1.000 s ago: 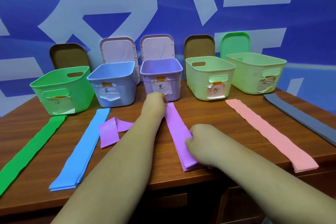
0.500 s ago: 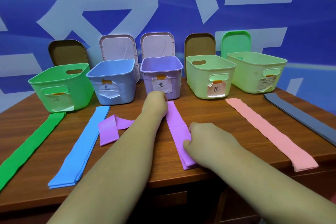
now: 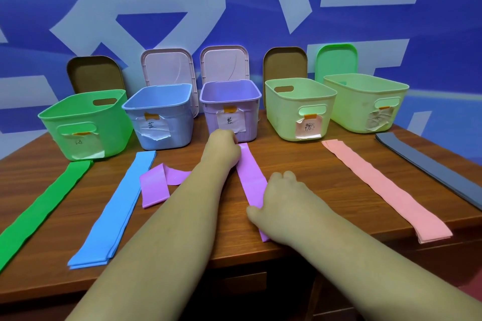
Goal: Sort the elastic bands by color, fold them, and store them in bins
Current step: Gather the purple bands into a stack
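Head camera: a person's left hand (image 3: 221,147) curls around the far end of a flat stack of purple elastic bands (image 3: 251,177), just in front of the purple bin (image 3: 229,112). The right hand (image 3: 284,203) closes over the stack's near end, farther forward of that bin, with the thumb against the stack's left edge. Both hands grip the stack, which lies flat on the wooden tabletop (image 3: 300,161) and runs from the purple bin's base toward the front edge.

A loose purple band (image 3: 156,187), bent over on itself, lies ahead and to the left of the purple bin, partly hidden by the left forearm. Farther left of the bin lie a stack of blue bands (image 3: 117,206) and then green bands (image 3: 44,206). To the bin's right, pink bands (image 3: 386,187) and then grey bands (image 3: 427,169) stretch toward the front edge.

The purple bin stands in a row of open bins. The blue bin (image 3: 161,117) and green bin (image 3: 86,125) are on its left, and two pale green bins (image 3: 300,109) are on its right. Each carries a taped paper label. Behind the purple bin a pink lid (image 3: 224,65) leans upright against the blue wall, with other lids beside it.
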`<state>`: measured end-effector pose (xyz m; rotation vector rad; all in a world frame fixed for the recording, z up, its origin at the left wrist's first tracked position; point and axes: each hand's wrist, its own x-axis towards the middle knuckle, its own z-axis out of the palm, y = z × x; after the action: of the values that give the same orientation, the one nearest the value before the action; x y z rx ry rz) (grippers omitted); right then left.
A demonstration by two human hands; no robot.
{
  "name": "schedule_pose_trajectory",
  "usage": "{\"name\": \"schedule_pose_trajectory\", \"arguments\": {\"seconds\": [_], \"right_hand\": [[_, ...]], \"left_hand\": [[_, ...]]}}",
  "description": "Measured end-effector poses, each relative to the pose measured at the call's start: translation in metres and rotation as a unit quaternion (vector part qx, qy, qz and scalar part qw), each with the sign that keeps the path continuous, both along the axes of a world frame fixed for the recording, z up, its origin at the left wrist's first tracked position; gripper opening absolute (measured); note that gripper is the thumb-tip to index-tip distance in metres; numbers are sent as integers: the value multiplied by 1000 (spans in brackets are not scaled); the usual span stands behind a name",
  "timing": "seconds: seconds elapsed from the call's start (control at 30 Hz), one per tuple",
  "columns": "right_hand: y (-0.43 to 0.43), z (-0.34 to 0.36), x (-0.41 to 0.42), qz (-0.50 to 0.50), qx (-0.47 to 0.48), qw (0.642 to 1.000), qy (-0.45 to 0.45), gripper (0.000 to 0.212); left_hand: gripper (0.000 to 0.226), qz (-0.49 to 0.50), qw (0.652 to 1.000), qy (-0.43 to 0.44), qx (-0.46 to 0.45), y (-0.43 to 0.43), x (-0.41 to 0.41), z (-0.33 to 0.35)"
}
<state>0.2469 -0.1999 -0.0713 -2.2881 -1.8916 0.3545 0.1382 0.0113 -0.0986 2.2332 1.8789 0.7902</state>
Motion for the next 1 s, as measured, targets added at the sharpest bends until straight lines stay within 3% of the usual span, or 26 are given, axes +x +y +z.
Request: {"name": "schedule_pose_trajectory", "arguments": {"seconds": [0.77, 1.0], "right_hand": [[-5, 0, -10, -38, 0, 999, -6, 68], [-2, 11, -12, -16, 5, 999, -33, 74]], "left_hand": [[29, -15, 999, -35, -2, -24, -5, 4], [24, -7, 995, -99, 25, -39, -7, 37]]}}
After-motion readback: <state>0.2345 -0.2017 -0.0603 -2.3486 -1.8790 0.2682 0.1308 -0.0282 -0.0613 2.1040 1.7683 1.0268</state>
